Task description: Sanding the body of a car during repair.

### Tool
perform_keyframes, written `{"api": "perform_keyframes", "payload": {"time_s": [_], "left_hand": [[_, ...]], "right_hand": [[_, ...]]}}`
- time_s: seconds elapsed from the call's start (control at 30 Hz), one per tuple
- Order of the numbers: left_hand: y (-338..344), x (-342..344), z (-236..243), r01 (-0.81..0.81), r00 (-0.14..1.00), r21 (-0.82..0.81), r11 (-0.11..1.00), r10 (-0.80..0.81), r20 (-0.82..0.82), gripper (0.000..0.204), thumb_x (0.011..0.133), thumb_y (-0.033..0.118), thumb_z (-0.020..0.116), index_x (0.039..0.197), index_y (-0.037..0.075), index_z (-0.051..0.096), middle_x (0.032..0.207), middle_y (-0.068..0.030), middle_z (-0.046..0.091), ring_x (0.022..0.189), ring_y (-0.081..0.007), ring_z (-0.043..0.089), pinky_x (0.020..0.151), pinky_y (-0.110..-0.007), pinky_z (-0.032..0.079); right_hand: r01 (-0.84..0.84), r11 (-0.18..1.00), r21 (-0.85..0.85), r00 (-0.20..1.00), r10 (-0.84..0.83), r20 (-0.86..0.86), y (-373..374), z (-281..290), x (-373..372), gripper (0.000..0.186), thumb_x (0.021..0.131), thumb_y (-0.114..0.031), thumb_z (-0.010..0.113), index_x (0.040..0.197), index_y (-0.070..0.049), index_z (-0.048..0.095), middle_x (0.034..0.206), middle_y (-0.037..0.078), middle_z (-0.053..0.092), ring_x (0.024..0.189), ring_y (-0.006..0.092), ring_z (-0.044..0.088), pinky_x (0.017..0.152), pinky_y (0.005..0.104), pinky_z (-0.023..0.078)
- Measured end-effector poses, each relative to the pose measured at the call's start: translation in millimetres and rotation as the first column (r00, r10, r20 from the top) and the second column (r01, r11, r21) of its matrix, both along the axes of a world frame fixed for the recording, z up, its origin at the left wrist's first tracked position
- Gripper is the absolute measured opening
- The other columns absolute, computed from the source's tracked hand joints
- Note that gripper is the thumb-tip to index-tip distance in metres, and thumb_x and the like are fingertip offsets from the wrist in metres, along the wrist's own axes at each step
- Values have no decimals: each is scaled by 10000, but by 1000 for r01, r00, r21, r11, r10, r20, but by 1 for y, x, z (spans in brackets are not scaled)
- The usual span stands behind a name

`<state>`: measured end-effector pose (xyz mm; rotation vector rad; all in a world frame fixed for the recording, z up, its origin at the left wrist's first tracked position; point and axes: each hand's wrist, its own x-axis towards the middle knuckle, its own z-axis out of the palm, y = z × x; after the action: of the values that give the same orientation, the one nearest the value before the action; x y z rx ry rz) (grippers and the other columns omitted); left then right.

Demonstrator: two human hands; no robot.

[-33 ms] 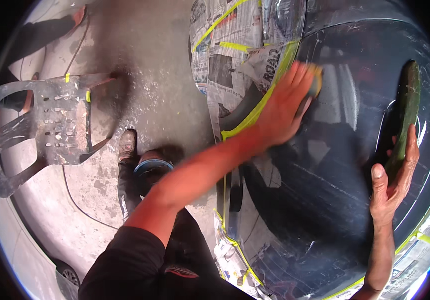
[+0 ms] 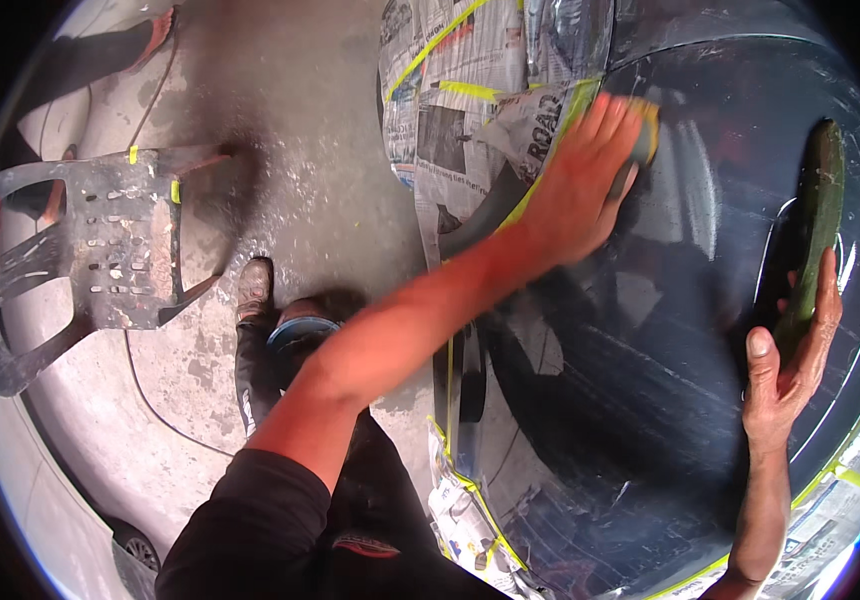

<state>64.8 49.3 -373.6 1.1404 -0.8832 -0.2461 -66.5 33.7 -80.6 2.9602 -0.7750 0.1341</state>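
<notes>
My left hand (image 2: 590, 190) presses a flat pad with a yellow edge (image 2: 647, 128) against a dark, glossy car panel (image 2: 670, 370). Its fingers lie together over the pad, near the taped border. At the panel's right side, my right hand (image 2: 790, 375) grips the lower end of a long, dark green rounded bar (image 2: 827, 200). The thumb is on the near side, and some of the fingers are hidden behind the bar. Pale scuffs and streaks mark the panel between my hands.
Newspaper (image 2: 455, 130) and yellow tape (image 2: 470, 90) mask the panel's left border; more newspaper edges the lower right. A worn plastic chair (image 2: 120, 240) stands on the left, with a person's dark-clothed limb (image 2: 90, 65) beyond. A cable (image 2: 145, 390) crosses the floor near a bucket (image 2: 300, 328).
My left hand and the pad have shifted slightly up and to the right across the panel. My right hand and the green bar have stayed nearly in place.
</notes>
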Motion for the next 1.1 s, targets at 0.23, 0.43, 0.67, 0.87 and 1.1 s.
{"api": "perform_keyframes", "payload": {"time_s": [0.23,0.43,0.67,0.87,1.1], "left_hand": [[26,-26,6,3,1000,-21,1000,-3,12,524,1049,108,589,1534,-46,463,1566,-303,481,1529,-487,354,1260,-504,325],[-23,31,27,-76,995,-73,994,81,61,573,1044,107,610,1577,-16,439,1642,-257,420,1572,-438,320,1283,-504,286],[-21,30,34,-40,999,-41,998,41,31,530,1041,105,611,1530,-49,477,1587,-281,480,1540,-461,362,1261,-500,327],[31,-24,7,34,999,-37,999,-35,-34,520,1048,102,594,1532,-52,484,1546,-315,511,1523,-483,384,1255,-475,334],[-14,30,20,32,988,-33,999,-36,-147,521,1064,74,550,1565,-38,462,1616,-279,455,1577,-430,323,1279,-484,278]], "right_hand": [[-8,999,-42,1000,7,-26,-1,6,-2,867,970,-463,754,1639,-49,390,1639,184,419,1340,317,582,1027,390,510],[-7,1000,5,999,7,31,0,-6,-1,867,967,-455,759,1638,-48,391,1642,189,422,1340,318,584,1029,391,511],[-2,1000,7,1000,2,17,-1,-3,0,900,954,-475,768,1644,-47,378,1632,183,420,1345,315,577,1028,397,508],[29,999,18,999,-30,40,-2,0,-4,915,950,-483,770,1644,-37,373,1633,179,414,1332,307,576,1030,393,498],[16,1000,23,999,-17,38,-1,-6,-1,920,955,-498,759,1649,-41,364,1642,177,409,1336,311,583,1032,392,499]]}}
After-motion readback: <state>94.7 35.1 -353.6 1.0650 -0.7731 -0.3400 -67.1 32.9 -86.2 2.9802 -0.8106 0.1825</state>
